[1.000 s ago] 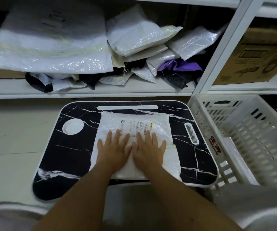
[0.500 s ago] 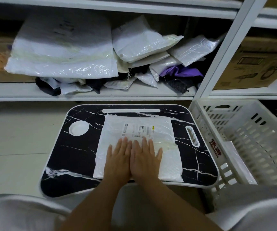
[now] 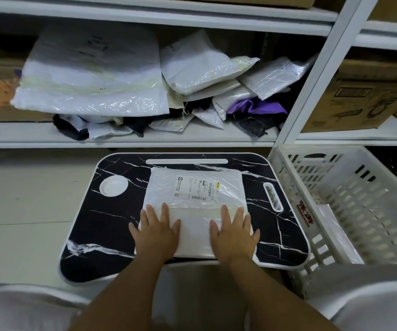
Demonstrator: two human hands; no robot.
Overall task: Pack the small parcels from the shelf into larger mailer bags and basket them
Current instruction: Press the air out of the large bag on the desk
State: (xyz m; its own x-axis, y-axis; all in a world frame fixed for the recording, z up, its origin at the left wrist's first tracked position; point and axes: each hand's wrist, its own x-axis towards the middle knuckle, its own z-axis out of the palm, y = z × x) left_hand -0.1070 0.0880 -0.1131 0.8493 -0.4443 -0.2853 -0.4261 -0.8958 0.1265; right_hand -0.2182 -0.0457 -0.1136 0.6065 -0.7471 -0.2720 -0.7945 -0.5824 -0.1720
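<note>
Fingers spread flat, the left hand point(image 3: 155, 231) and right hand point(image 3: 233, 232) press the folded flap of a white mailer bag point(image 3: 196, 197) on the lap tray point(image 3: 111, 225); sealing looks nearly done, basketing remains. More parcels point(image 3: 200, 68) wait on the shelf; the basket point(image 3: 350, 199) stands open just right.

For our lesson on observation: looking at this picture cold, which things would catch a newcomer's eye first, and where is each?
First, the left hand and right hand, both flat on the near end of a white mailer bag with a printed label, lying on a black marble-patterned lap tray. Behind, a shelf holds a heap of white parcels. A white slatted basket stands to the tray's right.
</note>
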